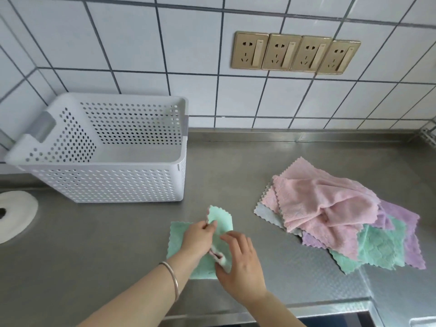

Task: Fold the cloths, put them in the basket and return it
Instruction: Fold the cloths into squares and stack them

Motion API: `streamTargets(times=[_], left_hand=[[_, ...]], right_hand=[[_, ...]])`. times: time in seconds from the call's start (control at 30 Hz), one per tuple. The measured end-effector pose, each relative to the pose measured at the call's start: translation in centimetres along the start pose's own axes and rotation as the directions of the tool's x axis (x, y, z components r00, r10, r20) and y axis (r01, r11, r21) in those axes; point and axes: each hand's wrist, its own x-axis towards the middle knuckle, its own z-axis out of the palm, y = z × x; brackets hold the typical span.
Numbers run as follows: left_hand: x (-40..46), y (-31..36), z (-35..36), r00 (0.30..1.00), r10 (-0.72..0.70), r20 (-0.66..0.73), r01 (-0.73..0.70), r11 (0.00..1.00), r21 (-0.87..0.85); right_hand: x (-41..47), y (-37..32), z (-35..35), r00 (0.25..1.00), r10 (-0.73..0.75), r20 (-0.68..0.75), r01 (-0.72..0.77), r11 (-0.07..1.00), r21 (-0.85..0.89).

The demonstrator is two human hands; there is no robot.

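- Head view, far left: a white round pad [14, 218] lies on the steel bench [99, 244], cut off by the frame edge, with bare steel between it and the cloth being folded.
- Behind and right of the pad, a white perforated basket [103, 182] stands upright against the tiled wall [188, 43]; its inside shows no cloth, and its front wall sits well back from the bench's near edge.
- Just in front of the basket's right corner, a green cloth [179, 237] lies flat on the bench, its far right corner lifted and turned over, showing a pink underside.
- Left hand [198, 237], with a bangle [173, 277] on the wrist, has its fingers pinched together on the raised corner of the green cloth.
- Right hand [240, 263] rests over the cloth's near right part, thumb and fingers clamped on the bunched fold at its lower edge.
- A strip of bare bench separates the hands from the heap at right.
- Right of that, a loose pile of cloths [335, 215], pink on top of green, purple and grey ones, reaches close to the bench's front right corner.
- Above it, four brass sockets [295, 53] sit on the wall.
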Motion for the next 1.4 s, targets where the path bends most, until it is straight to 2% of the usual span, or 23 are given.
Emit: streamTargets(times=[0.07, 0.13, 0.23, 0.3, 0.7, 0.87, 1.1, 1.2, 1.23, 1.27, 1.3, 1.33, 1.4], left_hand=[[0.6, -1.1, -1.5, 1.000, -0.022, -0.022, 0.021, 0.998, -0.053], [0.8, -2.0, -2.7, 0.998, -0.030, -0.047, 0.029, 0.999, -0.028], [1.0, -3.4, -4.0, 0.990, 0.012, -0.141, 0.002, 0.995, 0.099], [1.0, -4.2, -4.5, 0.983, 0.012, -0.181, 0.010, 0.992, 0.123], [1.8, -7.0, -5.0, 0.948, -0.058, -0.314, 0.105, 0.985, 0.138], [2.2, -7.2, -5.1, 0.933, -0.108, -0.345, 0.162, 0.978, 0.133], [2.7, -8.1, -5.4, 0.930, -0.031, -0.366, 0.107, 0.976, 0.188], [2.1, -8.2, -5.2, 0.890, 0.016, -0.455, 0.060, 0.987, 0.152], [1.8, -8.6, -5.2, 0.862, 0.085, -0.499, 0.023, 0.978, 0.206], [1.6, -9.1, -5.1, 0.830, 0.214, -0.515, -0.039, 0.943, 0.330], [1.2, -9.6, -5.0, 0.815, 0.355, -0.459, -0.109, 0.870, 0.480], [0.8, -10.2, -4.9, 0.816, 0.466, -0.343, -0.178, 0.766, 0.618], [0.0, -11.6, -4.5, 0.820, 0.568, -0.070, -0.308, 0.539, 0.784]], right_hand=[[-0.1, 0.0, 0.7, 0.993, -0.004, 0.115, 0.016, 0.994, -0.104], [-0.1, 0.0, 1.7, 0.974, 0.046, 0.223, -0.002, 0.981, -0.194], [-0.1, 0.0, 3.2, 0.960, 0.021, 0.279, 0.052, 0.966, -0.253], [-0.1, 0.0, 3.9, 0.952, -0.012, 0.304, 0.095, 0.960, -0.262], [0.4, -0.5, 5.3, 0.934, -0.058, 0.353, 0.178, 0.932, -0.316], [0.6, -1.2, 5.4, 0.927, -0.131, 0.351, 0.248, 0.917, -0.314], [0.4, -0.8, 5.7, 0.902, -0.087, 0.423, 0.235, 0.921, -0.312], [0.3, -0.8, 5.6, 0.894, -0.067, 0.443, 0.224, 0.923, -0.312], [0.3, -0.9, 5.5, 0.899, -0.070, 0.433, 0.222, 0.924, -0.312], [0.2, -0.9, 5.6, 0.909, -0.078, 0.410, 0.221, 0.923, -0.316], [0.3, -1.0, 5.6, 0.914, -0.076, 0.399, 0.217, 0.921, -0.322], [0.3, -0.9, 5.6, 0.917, -0.078, 0.391, 0.218, 0.919, -0.329], [0.4, -0.7, 5.5, 0.922, -0.090, 0.376, 0.228, 0.912, -0.341]])
